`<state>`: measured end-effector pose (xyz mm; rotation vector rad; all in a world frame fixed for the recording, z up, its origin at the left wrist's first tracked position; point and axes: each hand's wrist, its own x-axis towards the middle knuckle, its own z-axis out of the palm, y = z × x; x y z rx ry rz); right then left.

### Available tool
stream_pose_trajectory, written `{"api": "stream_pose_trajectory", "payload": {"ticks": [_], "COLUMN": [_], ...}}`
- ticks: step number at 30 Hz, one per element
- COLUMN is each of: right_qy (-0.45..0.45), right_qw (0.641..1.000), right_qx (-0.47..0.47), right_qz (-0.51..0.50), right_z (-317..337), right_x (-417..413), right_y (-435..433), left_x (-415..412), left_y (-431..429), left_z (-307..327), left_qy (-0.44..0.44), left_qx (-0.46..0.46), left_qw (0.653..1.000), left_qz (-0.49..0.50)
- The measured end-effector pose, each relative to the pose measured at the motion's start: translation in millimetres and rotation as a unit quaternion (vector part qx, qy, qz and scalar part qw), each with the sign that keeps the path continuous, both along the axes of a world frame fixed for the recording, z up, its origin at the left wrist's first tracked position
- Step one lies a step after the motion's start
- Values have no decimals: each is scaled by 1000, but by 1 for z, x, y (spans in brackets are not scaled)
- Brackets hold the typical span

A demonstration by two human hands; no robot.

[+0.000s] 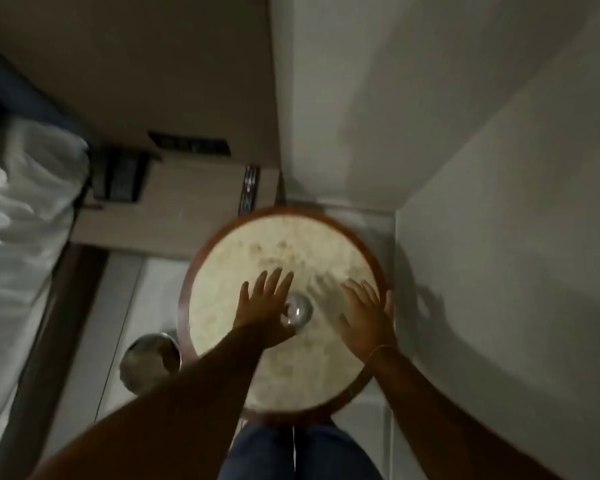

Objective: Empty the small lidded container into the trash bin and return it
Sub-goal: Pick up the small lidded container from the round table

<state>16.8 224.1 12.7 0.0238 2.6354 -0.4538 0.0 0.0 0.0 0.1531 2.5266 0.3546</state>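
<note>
The small lidded container (298, 310) is shiny metal and stands near the middle of a round table (222, 327) with a pale stone top and a brown wooden rim. My left hand (264, 306) lies flat just left of the container, fingers spread, its thumb side against it. To the right of the container, my right hand (366, 318) hovers over the table near the rim, fingers apart and blurred, holding nothing. A round metal trash bin (149, 362) stands on the floor just left of the table, partly hidden by my left forearm.
A bed with white sheets (18, 209) runs along the left. A wooden nightstand (187, 206) with a dark phone and a remote stands behind the table. A white wall (499, 237) closes the right side. My legs in blue jeans (291, 452) are below the table.
</note>
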Motion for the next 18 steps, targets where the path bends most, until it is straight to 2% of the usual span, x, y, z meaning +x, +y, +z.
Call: {"api": "stream_pose_trajectory", "payload": {"ticks": [4, 7, 14, 18], "right_qy": [-75, -56, 16, 14], "right_qw": [997, 994, 973, 955], "right_qx": [0, -47, -144, -191], "right_qz": [-30, -86, -181, -224], "right_z": [-76, -101, -132, -145], "right_x": [39, 61, 60, 52], "right_y": [-12, -24, -38, -38], "left_x": [28, 35, 15, 17], "left_y": [14, 24, 38, 40], "left_z": [-77, -108, -149, -164], "left_qy": [-80, -66, -41, -8], "left_qx": [-32, -26, -29, -37], "left_qw": [996, 995, 997, 998], "left_qz": [36, 66, 64, 49]}}
